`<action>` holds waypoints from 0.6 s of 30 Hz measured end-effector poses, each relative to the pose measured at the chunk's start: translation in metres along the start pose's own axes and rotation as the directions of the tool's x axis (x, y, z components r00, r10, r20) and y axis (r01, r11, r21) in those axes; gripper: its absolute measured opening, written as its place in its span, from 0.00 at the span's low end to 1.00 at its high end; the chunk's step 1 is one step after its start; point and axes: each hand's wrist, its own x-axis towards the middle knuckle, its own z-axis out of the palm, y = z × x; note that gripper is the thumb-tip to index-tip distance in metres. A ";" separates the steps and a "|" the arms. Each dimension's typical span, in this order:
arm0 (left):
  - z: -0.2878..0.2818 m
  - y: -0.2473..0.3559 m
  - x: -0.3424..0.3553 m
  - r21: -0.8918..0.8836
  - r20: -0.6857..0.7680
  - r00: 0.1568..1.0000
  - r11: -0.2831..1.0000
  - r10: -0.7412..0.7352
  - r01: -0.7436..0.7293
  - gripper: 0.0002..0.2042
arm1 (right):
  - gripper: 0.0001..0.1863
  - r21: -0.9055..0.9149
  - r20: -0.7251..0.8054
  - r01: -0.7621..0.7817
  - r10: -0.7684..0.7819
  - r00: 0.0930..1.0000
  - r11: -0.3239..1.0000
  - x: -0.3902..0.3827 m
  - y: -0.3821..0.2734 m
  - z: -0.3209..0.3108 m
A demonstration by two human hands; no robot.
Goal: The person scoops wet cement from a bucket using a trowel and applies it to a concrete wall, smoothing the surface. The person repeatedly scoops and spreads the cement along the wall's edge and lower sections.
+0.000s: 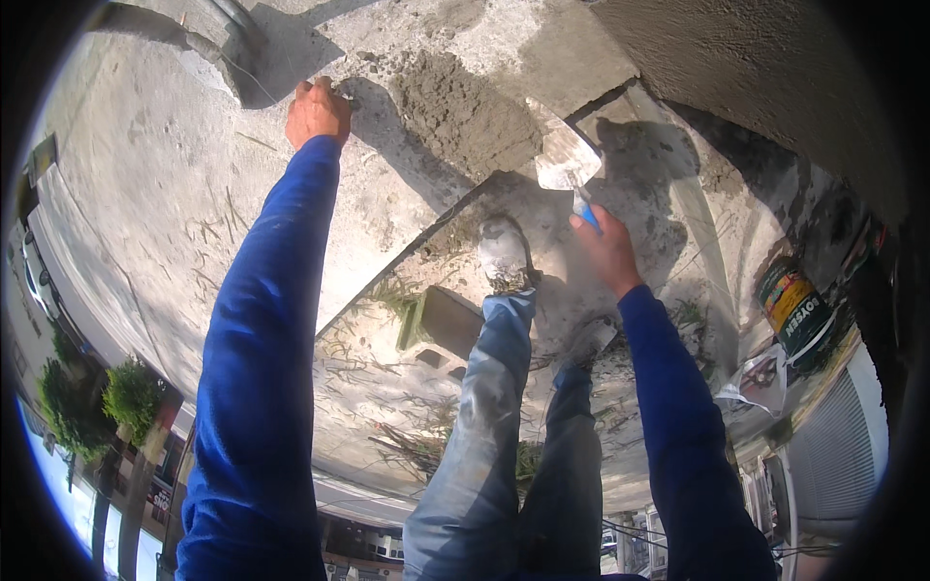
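Note:
My right hand (610,254) is closed around the blue handle of a trowel (570,158). Its pointed metal blade, smeared with grey, lies at the right edge of a heap of wet mortar (465,116). To the left of the heap, my left hand (318,114) reaches down to the pale concrete surface (242,174). Its fingers are curled together near some small grey crumbs, and whatever they may pinch is hidden. The mortar sits on the concrete just beyond a long straight edge, ahead of my feet.
A hollow concrete block (448,324) lies beside my leg, among dry grass. At the right stand a dark green bucket (796,305) and a whitish plastic bag (760,381). A rough grey wall (756,77) rises at upper right. A grey pipe (235,21) shows at upper left.

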 end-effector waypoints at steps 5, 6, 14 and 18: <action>0.009 -0.056 -0.071 -0.106 0.048 0.998 0.994 0.046 -0.041 0.29 | 0.20 0.109 0.135 -0.074 0.059 0.989 0.991 0.023 -0.021 0.037; 0.008 -0.048 -0.091 -0.120 0.074 0.994 0.991 0.074 -0.065 0.29 | 0.20 0.101 0.143 -0.053 0.038 0.989 0.993 0.034 -0.024 0.048; -0.021 -0.059 -0.244 -0.608 0.454 0.879 0.670 -0.146 0.425 0.26 | 0.19 0.302 0.455 -0.161 0.007 0.890 0.940 0.077 -0.093 0.095; -0.073 -0.059 -0.258 -0.650 0.748 0.644 0.023 -0.160 0.760 0.35 | 0.19 0.339 0.490 -0.198 0.007 0.872 0.920 0.049 -0.110 0.078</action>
